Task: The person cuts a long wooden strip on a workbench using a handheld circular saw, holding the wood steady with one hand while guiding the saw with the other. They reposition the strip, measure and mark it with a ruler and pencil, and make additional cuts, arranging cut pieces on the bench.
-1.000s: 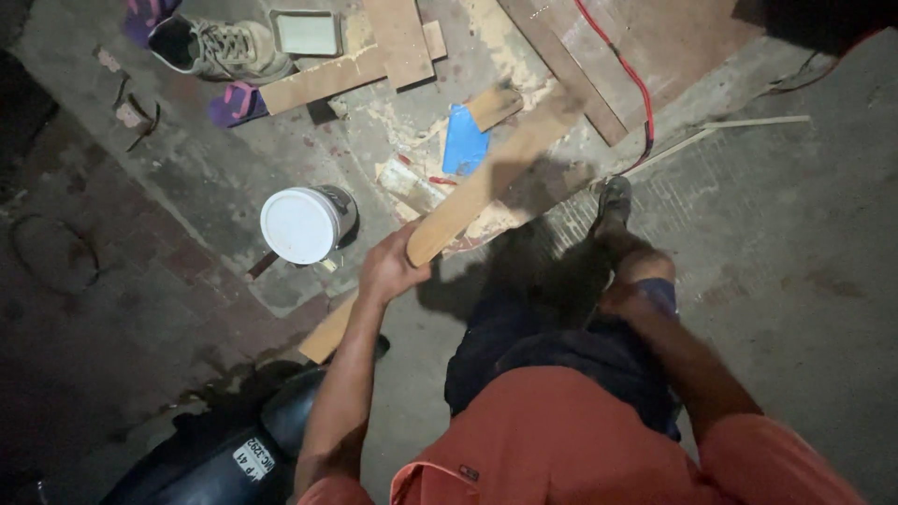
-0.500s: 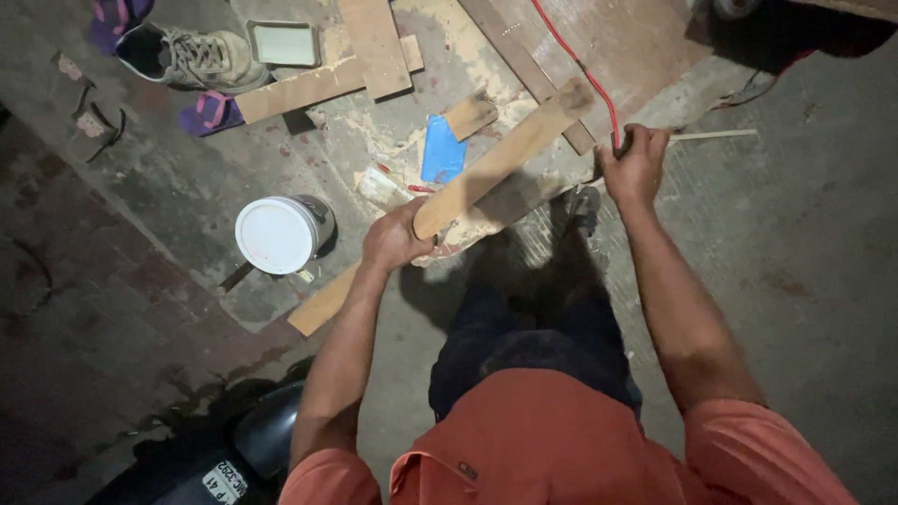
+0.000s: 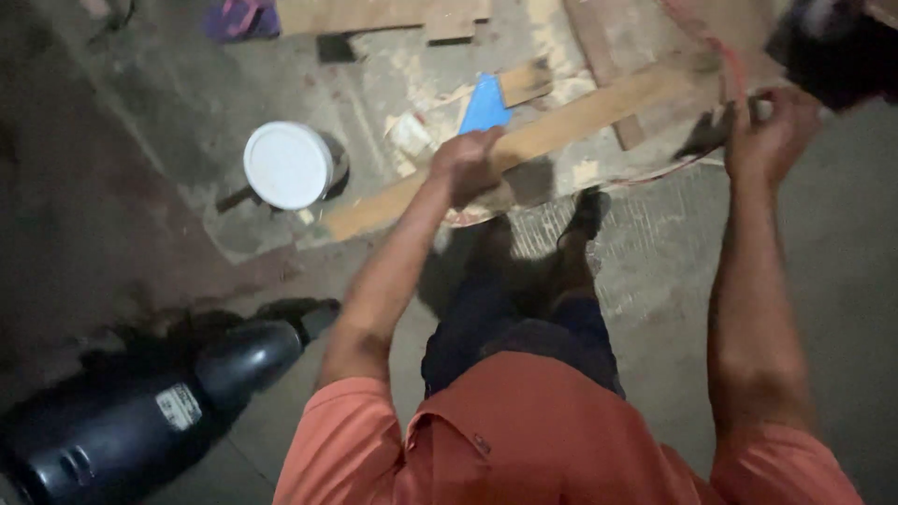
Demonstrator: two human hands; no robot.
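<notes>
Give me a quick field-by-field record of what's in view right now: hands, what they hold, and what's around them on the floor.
left hand: gripping the long wooden plank near its middle
right hand: closed at the plank's far end, by a red cord; exact grip blurred
plank: lies slanted across the floor, from lower left to upper right
white bucket: left of the plank, lid on, apart from both hands
blue scrap: just above the left hand
black tool: lower left, untouched
floor: bare concrete, dusty, with wood offcuts at top
</notes>
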